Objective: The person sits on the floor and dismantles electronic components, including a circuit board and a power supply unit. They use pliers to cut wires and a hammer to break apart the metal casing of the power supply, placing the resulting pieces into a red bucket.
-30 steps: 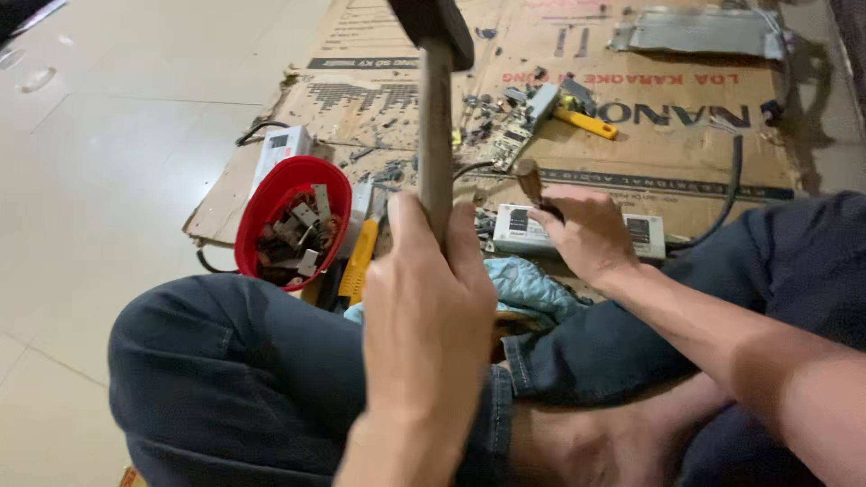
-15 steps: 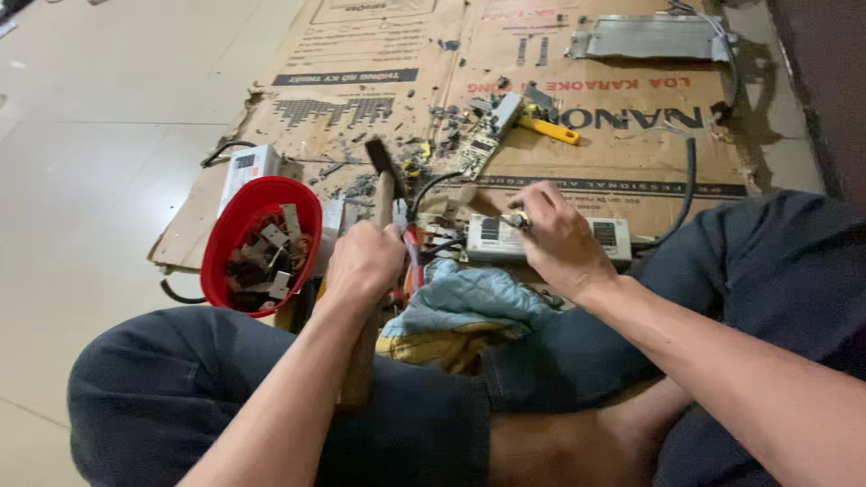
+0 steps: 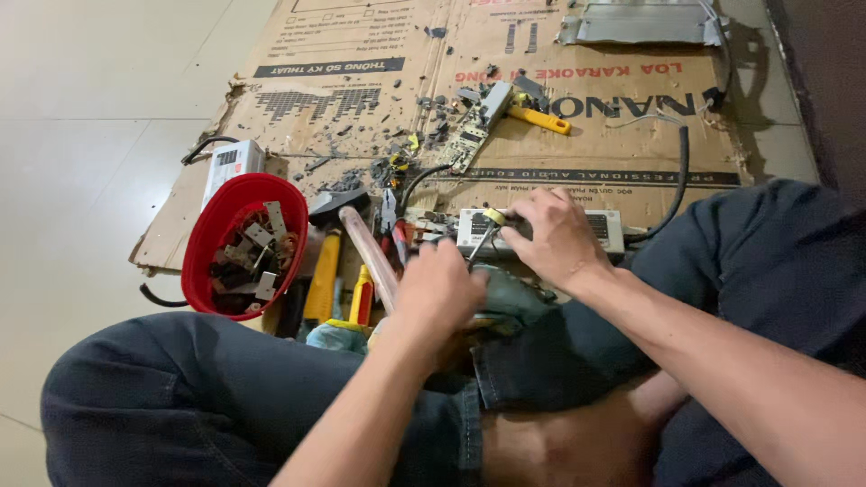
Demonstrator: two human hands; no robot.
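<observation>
At the far left a red bowl [image 3: 236, 242] sits on the edge of the flattened cardboard sheet [image 3: 361, 99], with small metal scraps in it and a white box [image 3: 227, 166] just behind. Beside the bowl lies a hammer [image 3: 361, 236], its dark head [image 3: 337, 204] resting on the cardboard near the bowl's rim and its pale handle running back toward the person. Yellow-handled tools [image 3: 323, 278] lie alongside it.

The left hand [image 3: 442, 290] is curled, knuckles up, at the near end of that handle; the fingers are folded under, and the grip seems closed on the handle, though the palm hides the contact. Just to its right a teal cloth [image 3: 505, 302] lies across the lap.

The right hand [image 3: 552, 236] rests on a white electronic unit [image 3: 541, 231] lying on the cardboard in front of the knees, fingers bent and pinched around a slim tool with a yellow tip [image 3: 489, 227], pressed against the unit's left end. A black cable [image 3: 678, 180] leaves the unit's right side.
</observation>
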